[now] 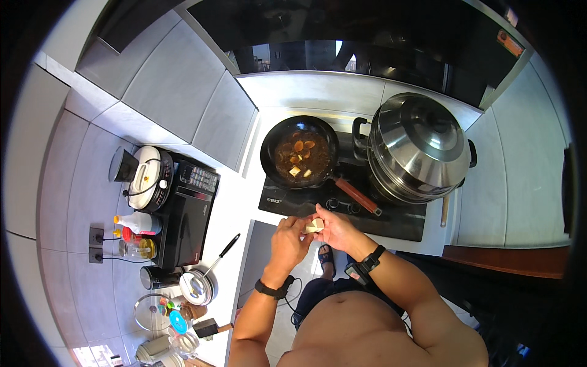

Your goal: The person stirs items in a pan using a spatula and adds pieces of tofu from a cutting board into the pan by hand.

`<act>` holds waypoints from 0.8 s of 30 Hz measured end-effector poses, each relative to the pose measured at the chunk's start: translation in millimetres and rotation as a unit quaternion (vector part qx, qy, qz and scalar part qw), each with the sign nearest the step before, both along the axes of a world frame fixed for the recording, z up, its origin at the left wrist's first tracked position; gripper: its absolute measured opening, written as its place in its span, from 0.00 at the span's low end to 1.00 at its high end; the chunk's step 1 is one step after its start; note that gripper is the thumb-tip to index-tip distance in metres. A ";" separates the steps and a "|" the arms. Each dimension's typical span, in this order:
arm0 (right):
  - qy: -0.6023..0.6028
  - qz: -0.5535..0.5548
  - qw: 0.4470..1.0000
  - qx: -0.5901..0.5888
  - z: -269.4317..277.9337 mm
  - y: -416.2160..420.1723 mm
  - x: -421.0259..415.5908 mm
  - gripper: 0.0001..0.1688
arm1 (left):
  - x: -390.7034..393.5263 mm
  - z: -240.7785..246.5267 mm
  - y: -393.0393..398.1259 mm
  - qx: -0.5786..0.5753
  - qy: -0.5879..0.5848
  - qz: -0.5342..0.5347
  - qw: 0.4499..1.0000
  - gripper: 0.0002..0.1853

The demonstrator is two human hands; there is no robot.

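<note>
Just in front of the hob, both hands meet over pale cream-coloured blocks (314,225), which look like tofu. My left hand (290,238) pinches them from the left side. Cupped around their right side is my right hand (336,227). Beyond the hands, a black frying pan (267,158) sits on the black hob (293,202), its reddish-brown handle (357,195) angled towards the lower right. It holds dark brown sauce (316,153) with round orange-brown slices and a few pale pieces.
A large lidded steel steamer pot (419,151) fills the hob's right side. On the left counter are stacked plates (197,288) with a black-handled ladle (221,253), a black microwave (192,220), bottles (140,223), jars and a glass lid (151,312). A range hood (348,32) hangs above.
</note>
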State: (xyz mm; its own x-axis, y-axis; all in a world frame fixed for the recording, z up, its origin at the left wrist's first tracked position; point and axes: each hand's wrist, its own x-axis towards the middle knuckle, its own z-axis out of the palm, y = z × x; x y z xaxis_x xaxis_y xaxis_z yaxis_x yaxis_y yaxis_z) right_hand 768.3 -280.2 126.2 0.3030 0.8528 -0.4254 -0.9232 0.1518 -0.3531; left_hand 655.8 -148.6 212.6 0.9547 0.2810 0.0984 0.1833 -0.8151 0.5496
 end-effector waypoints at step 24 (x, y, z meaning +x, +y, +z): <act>-0.022 -0.050 0.996 -0.064 4.4 -12.4 2.3 0.27 | 135.9 -38.6 170.3 0.185 0.082 -0.085 0.976 0.16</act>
